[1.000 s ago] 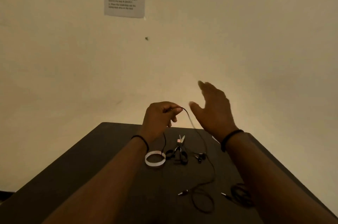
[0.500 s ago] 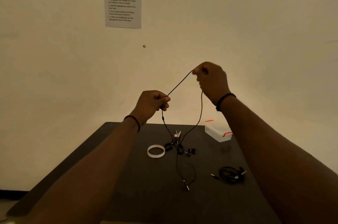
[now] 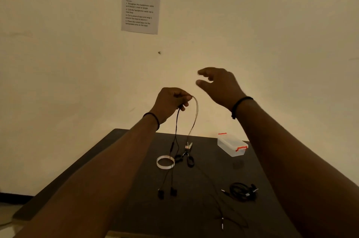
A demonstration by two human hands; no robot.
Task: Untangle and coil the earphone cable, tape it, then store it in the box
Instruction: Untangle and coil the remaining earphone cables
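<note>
Spreading from near to far, a dark matte table (image 3: 136,208), its far edge meeting a plain cream wall (image 3: 272,43). Hanging high on that wall, a printed white paper sheet of instructions (image 3: 141,2), with a small dark speck (image 3: 159,52) showing below it.

Sitting at the far right of the table, a clear plastic rectangular box with orange clips (image 3: 232,145), lid on; contents impossible to make out through its cloudy walls.

Lying toward the middle of the far side, a white ring-shaped roll of tape (image 3: 165,162), and just to its right a pair of black-handled scissors (image 3: 186,154), blades pointing away. Resting near the right, a second black earphone cable bunched in a loose coil (image 3: 241,191), its plug poking left.

Gripping the thin black earphone cable (image 3: 175,131) above the table, the left hand (image 3: 171,102), fingers curled round a bend in it. Arching out from that fist, a short loop dropping on the right; trailing down both sides, the strands reaching the table. Dangling just over the table at centre, the two black earbuds (image 3: 167,192); lying nearer, toward the right, the plug end (image 3: 222,223).

Hovering to the right and slightly higher, the right hand (image 3: 219,86), holding nothing, thumb and fingers loosely spread and reaching left, well clear of the cable. Circling each wrist, a thin black band (image 3: 240,102).
</note>
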